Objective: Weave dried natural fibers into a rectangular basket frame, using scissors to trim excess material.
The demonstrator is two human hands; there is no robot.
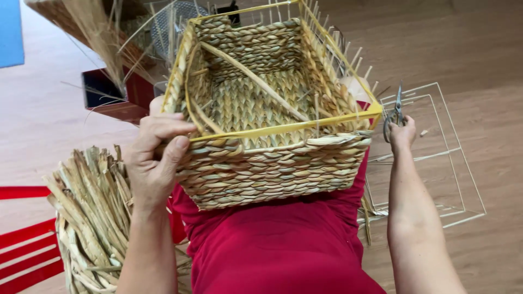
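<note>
Non-work items: bundle of dried rush strips point(90, 212) at 8 o'clock from me. White wire frames point(436, 158) flat on wooden floor point(479, 49) at 3 o'clock. Dark red box point(114, 95) at 10 o'clock, maybe a stool, partly hidden. Blue sheet point(11, 32) top-left corner.

The woven basket point(267, 136) fills the middle on the red lap point(283, 245), its upright stakes point(340, 49) fencing the right and far rim and a loose strip crossing its open mouth, so entry is only from above; the left hand point(155, 155) blocks the near-left corner. To the left a heap of dried rushes point(90, 212) crowds the floor; to the right the hand with scissors point(400, 128) hangs over a wire frame point(436, 158) lying flat; bare wooden floor point(479, 49) lies open far right.
</note>
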